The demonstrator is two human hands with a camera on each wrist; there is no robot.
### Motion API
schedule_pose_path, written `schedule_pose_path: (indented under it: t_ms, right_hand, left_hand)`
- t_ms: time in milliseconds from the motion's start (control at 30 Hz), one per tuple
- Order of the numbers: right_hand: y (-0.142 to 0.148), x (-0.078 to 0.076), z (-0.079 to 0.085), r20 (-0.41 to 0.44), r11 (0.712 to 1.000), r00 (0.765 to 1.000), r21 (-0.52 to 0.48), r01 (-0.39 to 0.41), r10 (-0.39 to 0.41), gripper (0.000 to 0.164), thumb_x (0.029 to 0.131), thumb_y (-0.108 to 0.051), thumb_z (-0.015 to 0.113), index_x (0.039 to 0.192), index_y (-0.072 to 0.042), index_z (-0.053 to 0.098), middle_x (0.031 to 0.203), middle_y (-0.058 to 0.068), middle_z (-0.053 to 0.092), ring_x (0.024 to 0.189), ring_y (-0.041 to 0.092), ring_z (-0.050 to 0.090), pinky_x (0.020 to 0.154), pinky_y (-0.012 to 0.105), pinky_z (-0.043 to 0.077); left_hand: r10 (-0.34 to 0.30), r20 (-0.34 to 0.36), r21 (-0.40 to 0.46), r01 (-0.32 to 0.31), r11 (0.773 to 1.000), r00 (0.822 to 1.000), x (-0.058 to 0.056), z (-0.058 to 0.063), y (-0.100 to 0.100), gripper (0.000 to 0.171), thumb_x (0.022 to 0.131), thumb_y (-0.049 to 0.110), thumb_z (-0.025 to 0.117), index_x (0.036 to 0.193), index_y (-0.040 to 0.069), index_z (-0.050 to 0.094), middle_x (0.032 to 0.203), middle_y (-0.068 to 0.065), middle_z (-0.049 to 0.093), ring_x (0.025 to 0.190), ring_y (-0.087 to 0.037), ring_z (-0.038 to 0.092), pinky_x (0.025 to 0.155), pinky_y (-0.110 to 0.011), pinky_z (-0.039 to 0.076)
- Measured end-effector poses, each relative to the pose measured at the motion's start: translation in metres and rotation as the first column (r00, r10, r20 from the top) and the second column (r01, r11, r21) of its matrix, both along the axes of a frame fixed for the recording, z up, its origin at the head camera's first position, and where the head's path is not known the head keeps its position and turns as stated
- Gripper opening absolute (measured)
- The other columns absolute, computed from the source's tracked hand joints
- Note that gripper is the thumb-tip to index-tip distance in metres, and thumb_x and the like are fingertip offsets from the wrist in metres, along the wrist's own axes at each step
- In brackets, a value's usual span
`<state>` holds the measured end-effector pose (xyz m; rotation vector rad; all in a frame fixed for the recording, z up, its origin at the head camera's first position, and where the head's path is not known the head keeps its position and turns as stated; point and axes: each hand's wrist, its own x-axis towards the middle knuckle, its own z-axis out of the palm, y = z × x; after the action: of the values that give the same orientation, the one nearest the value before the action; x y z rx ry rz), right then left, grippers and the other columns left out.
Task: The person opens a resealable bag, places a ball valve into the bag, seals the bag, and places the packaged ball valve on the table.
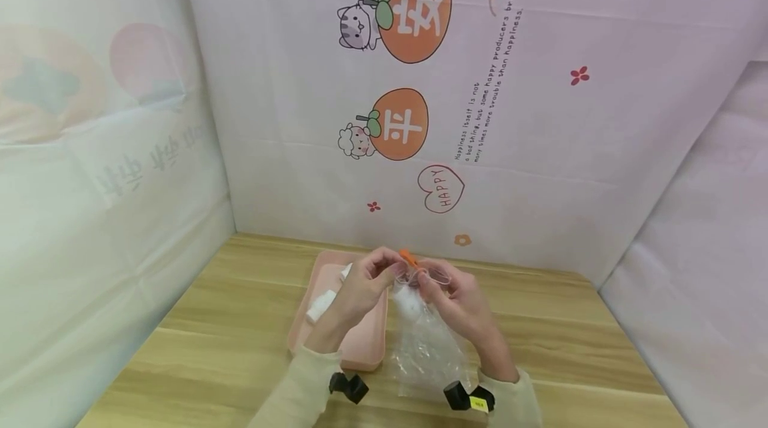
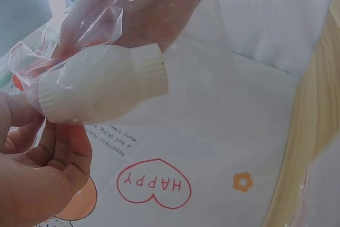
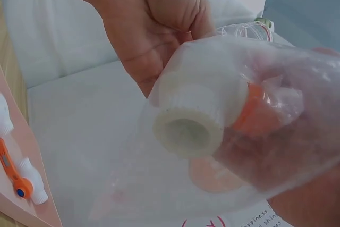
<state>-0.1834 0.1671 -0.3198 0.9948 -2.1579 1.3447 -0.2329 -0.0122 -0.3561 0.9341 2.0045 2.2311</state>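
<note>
A white plastic ball valve (image 2: 101,83) with an orange handle (image 1: 409,258) lies inside a clear zip-lock bag (image 1: 429,355). My left hand (image 1: 369,281) pinches the bag near its mouth, at one end of the valve. On the opposite side, my right hand (image 1: 461,298) grips the bag's mouth, its fingers partly seen through the film in the left wrist view. Seen from the right wrist, the valve's round open end (image 3: 188,134) faces the camera. The bag's lower part hangs down over the table.
Left of the bag, a pink tray (image 1: 366,348) stands on the wooden table (image 1: 228,328), partly behind my left arm. It holds white fittings (image 1: 322,305), one with an orange handle (image 3: 13,168). Printed cloth walls (image 1: 288,115) enclose the table's back and sides.
</note>
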Motion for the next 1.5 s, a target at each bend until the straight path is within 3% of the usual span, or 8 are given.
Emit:
schedule_pose_path:
  t_ms: [167, 233, 400, 600, 733, 1067, 1367, 1500]
  right_hand:
    - [0.0, 0.0, -0.002, 0.027, 0.999, 0.999, -0.017, -0.045, 0.045, 0.022, 0.087, 0.011, 0.052, 0.108, 0.006, 0.058, 0.083, 0.018, 0.066, 0.057, 0.025, 0.059, 0.049, 0.03, 0.051]
    - [0.0, -0.001, -0.002, 0.035, 0.998, 0.998, -0.017, -0.057, 0.057, 0.021, 0.088, 0.011, 0.052, 0.107, 0.005, 0.059, 0.08, 0.018, 0.065, 0.055, 0.026, 0.058, 0.047, 0.032, 0.05]
    - [-0.002, -0.003, -0.002, 0.052, 0.996, 0.995, -0.025, -0.089, 0.09, 0.022, 0.087, 0.012, 0.052, 0.108, 0.005, 0.059, 0.082, 0.02, 0.065, 0.056, 0.026, 0.06, 0.049, 0.034, 0.052]
    - [-0.003, -0.003, 0.0, -0.036, 1.0, 0.999, 0.007, -0.027, 0.027, 0.019, 0.084, 0.014, 0.054, 0.099, 0.003, 0.062, 0.081, 0.015, 0.065, 0.066, 0.021, 0.06, 0.058, 0.023, 0.051]
    - [-0.003, -0.002, 0.001, -0.067, 0.999, 0.998, 0.032, 0.012, -0.01, 0.017, 0.084, 0.013, 0.055, 0.096, 0.002, 0.063, 0.08, 0.014, 0.065, 0.066, 0.017, 0.057, 0.055, 0.02, 0.048]
    - [-0.001, 0.002, 0.0, 0.017, 0.995, 0.997, 0.068, 0.07, -0.071, 0.016, 0.086, 0.005, 0.058, 0.101, 0.001, 0.063, 0.086, 0.012, 0.068, 0.07, 0.006, 0.058, 0.054, 0.024, 0.05]
    - [-0.001, 0.001, -0.001, 0.04, 0.996, 0.997, 0.065, 0.058, -0.06, 0.022, 0.087, 0.005, 0.058, 0.108, 0.001, 0.059, 0.093, 0.013, 0.068, 0.078, 0.022, 0.065, 0.063, 0.027, 0.054]
    - [-0.001, 0.002, 0.001, 0.05, 0.994, 0.994, 0.062, 0.091, -0.094, 0.028, 0.086, 0.004, 0.06, 0.113, 0.003, 0.056, 0.092, 0.013, 0.066, 0.078, 0.019, 0.063, 0.065, 0.027, 0.055]
  left_hand:
    - [0.065, 0.008, -0.017, -0.065, 0.998, 0.998, 0.005, 0.001, 0.0, 0.017, 0.093, 0.016, 0.055, 0.101, 0.001, 0.058, 0.09, -0.006, 0.056, 0.078, -0.012, 0.05, 0.065, -0.02, 0.043]
    - [0.091, 0.005, -0.036, -0.091, 0.995, 0.996, 0.012, 0.007, -0.001, 0.016, 0.094, 0.015, 0.053, 0.1, 0.0, 0.058, 0.089, -0.011, 0.055, 0.074, -0.011, 0.047, 0.063, -0.02, 0.041]
    - [0.127, -0.026, -0.028, -0.128, 0.991, 0.991, 0.014, 0.006, -0.003, 0.017, 0.094, 0.018, 0.052, 0.098, 0.002, 0.057, 0.086, -0.012, 0.054, 0.072, -0.012, 0.046, 0.061, -0.021, 0.04]
    - [0.102, -0.125, 0.089, -0.092, 0.992, 0.987, 0.011, 0.001, -0.007, 0.019, 0.095, 0.016, 0.052, 0.096, -0.003, 0.054, 0.083, -0.013, 0.053, 0.073, -0.015, 0.05, 0.065, -0.022, 0.045]
    - [0.096, -0.168, 0.103, -0.079, 0.992, 0.981, 0.011, 0.002, -0.01, 0.016, 0.095, 0.012, 0.051, 0.094, -0.004, 0.053, 0.08, -0.017, 0.052, 0.072, -0.014, 0.052, 0.066, -0.027, 0.048]
    - [0.138, -0.122, 0.05, -0.132, 0.99, 0.983, 0.015, 0.005, -0.02, 0.015, 0.094, 0.014, 0.052, 0.098, 0.0, 0.055, 0.088, -0.016, 0.057, 0.077, -0.023, 0.056, 0.068, -0.022, 0.049]
    - [0.207, -0.104, 0.035, -0.204, 0.978, 0.973, 0.016, 0.01, -0.029, 0.017, 0.093, 0.016, 0.056, 0.096, -0.001, 0.056, 0.086, -0.019, 0.059, 0.077, -0.03, 0.056, 0.067, -0.028, 0.052]
    - [0.22, -0.144, 0.017, -0.22, 0.975, 0.965, 0.015, 0.011, -0.032, 0.016, 0.093, 0.016, 0.055, 0.094, 0.0, 0.057, 0.082, -0.017, 0.059, 0.074, -0.029, 0.056, 0.065, -0.03, 0.052]
